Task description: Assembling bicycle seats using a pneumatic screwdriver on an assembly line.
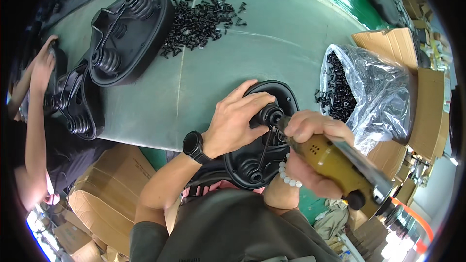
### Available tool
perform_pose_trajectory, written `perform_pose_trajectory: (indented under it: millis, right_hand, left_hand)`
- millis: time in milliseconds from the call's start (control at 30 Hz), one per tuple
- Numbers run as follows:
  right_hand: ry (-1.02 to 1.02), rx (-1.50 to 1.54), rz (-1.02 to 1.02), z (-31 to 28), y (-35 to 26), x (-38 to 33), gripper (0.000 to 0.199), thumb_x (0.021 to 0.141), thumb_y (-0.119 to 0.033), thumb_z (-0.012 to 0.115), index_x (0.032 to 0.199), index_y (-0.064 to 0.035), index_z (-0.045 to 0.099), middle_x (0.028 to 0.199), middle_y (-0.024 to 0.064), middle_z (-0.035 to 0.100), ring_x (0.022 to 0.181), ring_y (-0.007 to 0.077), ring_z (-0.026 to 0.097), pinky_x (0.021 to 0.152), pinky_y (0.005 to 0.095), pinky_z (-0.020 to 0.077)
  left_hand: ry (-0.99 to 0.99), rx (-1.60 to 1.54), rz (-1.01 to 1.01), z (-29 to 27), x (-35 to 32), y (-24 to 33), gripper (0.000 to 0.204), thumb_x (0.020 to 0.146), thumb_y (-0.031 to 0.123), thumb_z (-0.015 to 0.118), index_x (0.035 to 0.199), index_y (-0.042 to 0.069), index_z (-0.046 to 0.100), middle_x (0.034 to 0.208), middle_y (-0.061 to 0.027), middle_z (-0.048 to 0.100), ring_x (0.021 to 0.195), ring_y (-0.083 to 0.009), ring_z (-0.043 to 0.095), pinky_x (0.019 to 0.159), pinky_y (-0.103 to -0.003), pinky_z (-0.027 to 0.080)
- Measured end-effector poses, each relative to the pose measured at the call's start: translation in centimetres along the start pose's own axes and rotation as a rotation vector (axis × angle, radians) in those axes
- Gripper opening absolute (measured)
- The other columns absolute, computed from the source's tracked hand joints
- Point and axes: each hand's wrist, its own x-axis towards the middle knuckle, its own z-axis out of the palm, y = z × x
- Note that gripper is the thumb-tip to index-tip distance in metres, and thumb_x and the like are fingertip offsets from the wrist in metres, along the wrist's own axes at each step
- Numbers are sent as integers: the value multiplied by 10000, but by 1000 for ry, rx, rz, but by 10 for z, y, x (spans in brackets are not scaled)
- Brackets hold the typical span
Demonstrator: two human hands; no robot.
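Fingers of the left hand [236, 121] clamp the ribbed piece [269, 115] mid-frame, apparently steadying it against the driver [335, 165] clasped by the right hand [305, 177].

Screw carton [429, 111] stands right of saddle [238, 157].

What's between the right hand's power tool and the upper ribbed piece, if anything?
Nothing visible. The power tool in the right hand has its nose right beside the upper ribbed piece; whether it touches, I can't tell. The left hand grips that piece from its left side, not in between.
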Motion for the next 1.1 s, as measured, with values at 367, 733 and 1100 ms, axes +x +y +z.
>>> perform_pose_trajectory:
  millis: [367, 733, 1100]
  right_hand:
    - [178, -65, 188, 10, 5, -2, 931, 694, -787, 615, 1099, 43, 497, 760, 143, 591, 637, 256, 575, 593, 345, 496]
    - [332, -362, 643, -55, -99, -83, 631, 838, -469, 640, 1134, 62, 472, 660, 101, 547, 506, 202, 535, 481, 311, 468]
    - [328, -693, 829, -44, -58, -171, 769, 796, -243, 665, 1433, 36, 337, 943, 52, 572, 817, 121, 543, 760, 249, 457]
  left_hand:
    - [-36, -42, -86, -2, -7, 4, 587, 623, 71, 775, 1185, 40, 606, 1180, -113, 632, 1264, -354, 475, 1053, -421, 416]
    - [-318, -15, 184, -39, -89, 22, 554, 736, 333, 761, 1181, 46, 597, 1188, -98, 628, 1261, -277, 504, 1144, -552, 206]
    - [-518, -112, 384, -34, -70, -7, 515, 789, 307, 712, 1220, 48, 598, 1176, -83, 643, 1141, -219, 577, 1081, -482, 289]
